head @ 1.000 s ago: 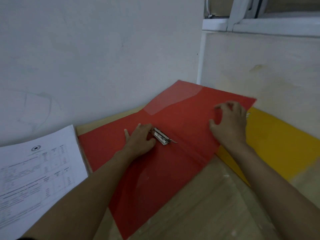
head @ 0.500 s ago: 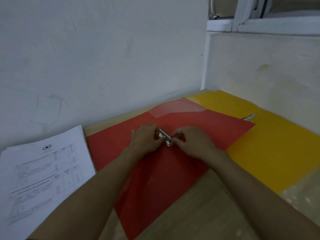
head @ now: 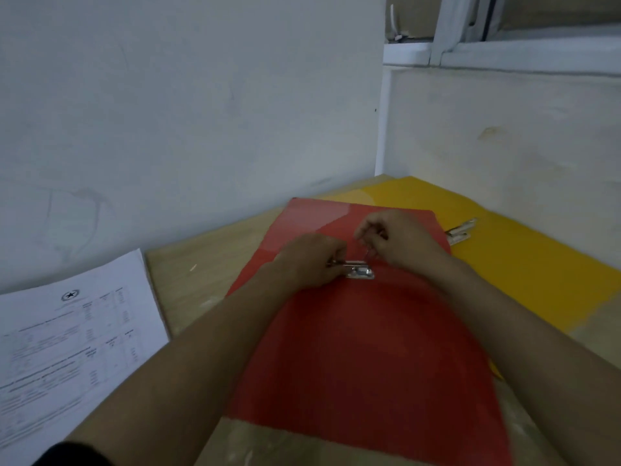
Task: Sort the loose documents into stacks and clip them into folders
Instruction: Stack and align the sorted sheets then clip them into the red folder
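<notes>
**Both hands working the metal clip of the red folder**

While the red folder (head: 363,348) is lying open and flat on the wooden table (head: 208,260), both of the person's hands are meeting at the metal clip (head: 360,271) fixed near the folder's middle. The left hand (head: 311,264) is resting palm down on the red surface, its fingers curled in and pinching the left end of the clip's bar. The right hand (head: 400,242) is sitting just beyond the clip, fingers bunched together and pinching a thin wire part that is rising from the clip's right end; how firmly it is gripping cannot be told. The two hands are nearly touching, with both forearms reaching in from the bottom of the view across the folder.

A yellow folder (head: 524,264) is lying on the right, partly under the red one's right edge and running along the wall toward the corner. A second metal clip (head: 461,231) is showing on it, just beside the red folder's far right corner. A stack of printed documents (head: 67,351) is sitting on the left, well apart from the folders, its top sheet carrying a star emblem and table-like text too blurred to read. No papers are lying on the red folder.
</notes>
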